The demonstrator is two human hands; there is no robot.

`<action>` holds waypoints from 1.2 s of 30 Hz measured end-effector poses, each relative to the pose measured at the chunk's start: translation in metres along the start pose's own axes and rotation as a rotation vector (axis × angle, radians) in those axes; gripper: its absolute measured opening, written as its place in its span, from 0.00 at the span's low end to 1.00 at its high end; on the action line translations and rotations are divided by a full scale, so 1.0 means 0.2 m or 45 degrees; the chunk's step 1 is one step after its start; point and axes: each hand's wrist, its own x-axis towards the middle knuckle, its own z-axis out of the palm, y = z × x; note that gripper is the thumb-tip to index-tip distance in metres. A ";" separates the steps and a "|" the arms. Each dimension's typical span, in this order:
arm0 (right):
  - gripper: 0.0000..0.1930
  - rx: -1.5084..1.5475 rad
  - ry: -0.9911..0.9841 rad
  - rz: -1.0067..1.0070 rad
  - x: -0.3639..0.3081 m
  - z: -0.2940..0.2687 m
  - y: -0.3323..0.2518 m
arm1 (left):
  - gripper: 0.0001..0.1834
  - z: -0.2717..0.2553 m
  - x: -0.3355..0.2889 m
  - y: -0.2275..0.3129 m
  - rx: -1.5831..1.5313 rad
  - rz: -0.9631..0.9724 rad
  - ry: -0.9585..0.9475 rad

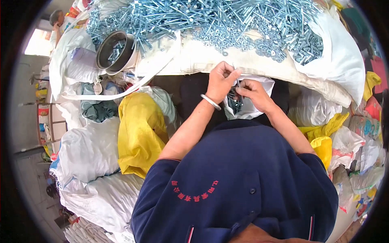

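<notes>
Head view: left hand [220,81] and right hand [252,92] meeting over a small white bag [250,106] of bolts held in the lap, just below the edge of the counter [227,60]. Both closed in a pinch on what looks like a thin bolt [238,83] between the fingertips, though too small to tell for sure. Silver bangle [210,102] on the left wrist. Heap of zinc-plated bolts and washers [210,20] spread above, metal bowl [115,50] at its left. Step in hand, probably: fitting or bagging one piece. Next move calls for a steady fingertip grip over the bag's mouth.
</notes>
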 end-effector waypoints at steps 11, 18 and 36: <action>0.08 -0.123 0.040 0.026 -0.08 0.02 0.08 | 0.08 0.02 -0.12 0.02 0.082 -0.122 -0.238; 0.10 0.038 0.033 -0.030 -0.12 0.02 0.07 | 0.08 -0.03 -0.10 -0.04 -0.062 -0.110 -0.429; 0.28 -0.791 0.424 -0.306 -0.10 -0.09 0.52 | 0.17 0.06 -0.08 -0.11 1.120 0.353 -0.038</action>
